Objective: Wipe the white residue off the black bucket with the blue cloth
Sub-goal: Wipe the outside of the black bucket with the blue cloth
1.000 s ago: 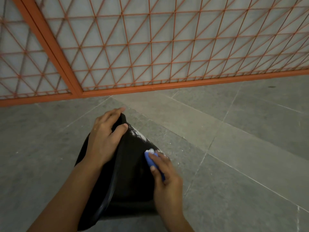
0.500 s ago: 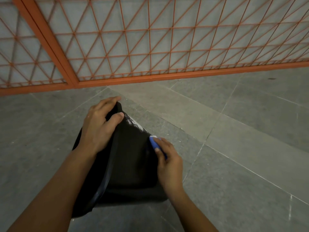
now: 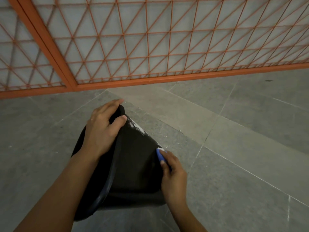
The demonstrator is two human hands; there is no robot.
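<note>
The right hand (image 3: pixel 173 176) is shown at the lower right side of the bucket (image 3: pixel 133 164), its fingers curled and pressed together around a folded blue cloth (image 3: pixel 160 155). The cloth is pinched between thumb and fingers, and only its upper end projects beyond the fingertips; that end is laid against the bucket's outer wall near the right edge. A pale smear is visible on the tip of the cloth.

The left hand (image 3: pixel 102 131) is placed on the far end of the bucket, above and to the left of the right hand. Its fingers are hooked over the rim, and the thumb is pressed flat on the outer wall, so that the rim is gripped between them.

The bucket is black and is tipped on its side on the floor (image 3: pixel 242 164), between the two forearms. White residue (image 3: pixel 136 126) is seen as a streak on the wall just right of the left thumb, well apart from the cloth. A few white specks are scattered on the grey floor tiles beside the bucket's right edge.

An orange lattice fence (image 3: pixel 150 47) is set along the far edge of the floor.
</note>
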